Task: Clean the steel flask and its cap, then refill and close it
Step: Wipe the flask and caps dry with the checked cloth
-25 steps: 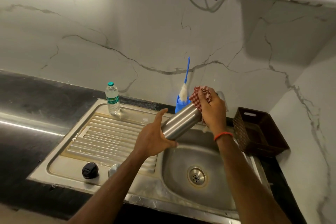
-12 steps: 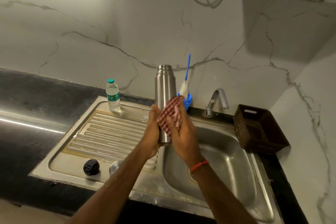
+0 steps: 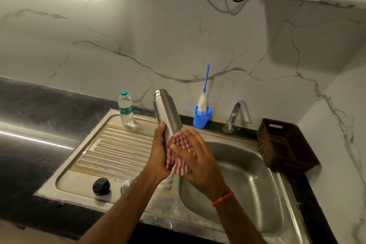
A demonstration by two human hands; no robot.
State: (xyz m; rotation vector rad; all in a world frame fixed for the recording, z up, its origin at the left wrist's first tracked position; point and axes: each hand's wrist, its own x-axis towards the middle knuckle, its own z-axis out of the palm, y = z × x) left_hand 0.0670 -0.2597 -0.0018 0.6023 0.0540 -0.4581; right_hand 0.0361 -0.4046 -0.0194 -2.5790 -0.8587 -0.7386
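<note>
steel flask (image 3: 167, 109) — both hands, checked cloth (image 3: 179, 150) | blue holder (image 3: 202, 118) — brush (image 3: 203, 101)

Steel drainboard (image 3: 118, 150): water bottle (image 3: 125, 109), black cap (image 3: 101, 183). Dark counter (image 3: 29, 144): blue holder (image 3: 201, 118), brown basket (image 3: 285, 144).

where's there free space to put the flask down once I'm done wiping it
The ribbed drainboard is bare between the water bottle at its back and the black cap at its front. The dark counter left of the sink also looks bare. Behind the basin, brush holder and tap crowd the ledge.
</note>
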